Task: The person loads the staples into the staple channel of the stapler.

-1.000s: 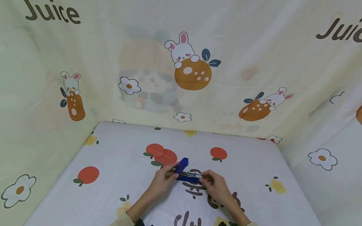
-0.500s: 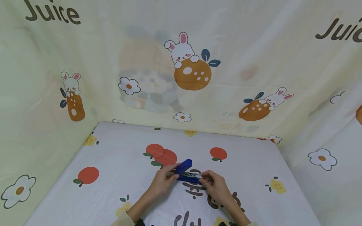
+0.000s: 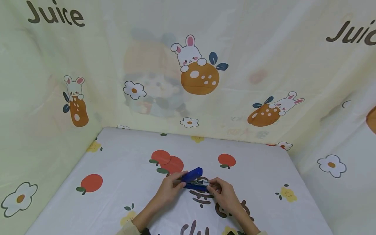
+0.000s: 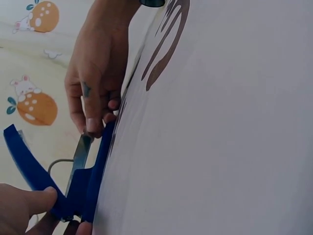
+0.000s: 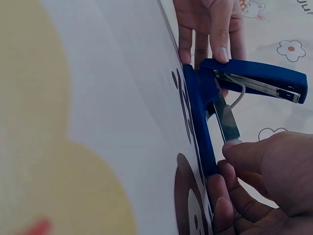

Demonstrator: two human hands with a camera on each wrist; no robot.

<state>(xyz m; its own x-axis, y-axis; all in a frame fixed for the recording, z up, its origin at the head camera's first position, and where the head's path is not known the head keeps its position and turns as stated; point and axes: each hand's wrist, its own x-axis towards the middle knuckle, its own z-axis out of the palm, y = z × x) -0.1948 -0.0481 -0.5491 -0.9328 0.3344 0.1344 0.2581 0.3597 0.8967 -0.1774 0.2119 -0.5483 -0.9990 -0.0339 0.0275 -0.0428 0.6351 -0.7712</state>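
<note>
A blue stapler (image 3: 192, 175) lies on the patterned cloth with its top cover (image 5: 266, 76) raised at an angle. Between cover and blue base (image 4: 100, 161), the metal staple magazine (image 5: 226, 122) is exposed, and a thin curved rod (image 5: 240, 95) links it to the cover. My left hand (image 3: 168, 191) grips the hinge end, its thumb (image 4: 45, 198) on the cover. At the other end my right hand (image 3: 225, 194) pinches the magazine's tip, with its lower fingers (image 5: 218, 188) against the end of the base. The spring and any staples inside are too small to make out.
The table (image 3: 252, 182) wears a white cloth printed with red fruit, yellow flowers and brown figures. Pale curtains (image 3: 97, 49) with bunny and orange prints hang at the back and both sides.
The stapler's cover has swung down to the right, from steep to a lower slant over the magazine. Both hands stay in nearly the same place.
</note>
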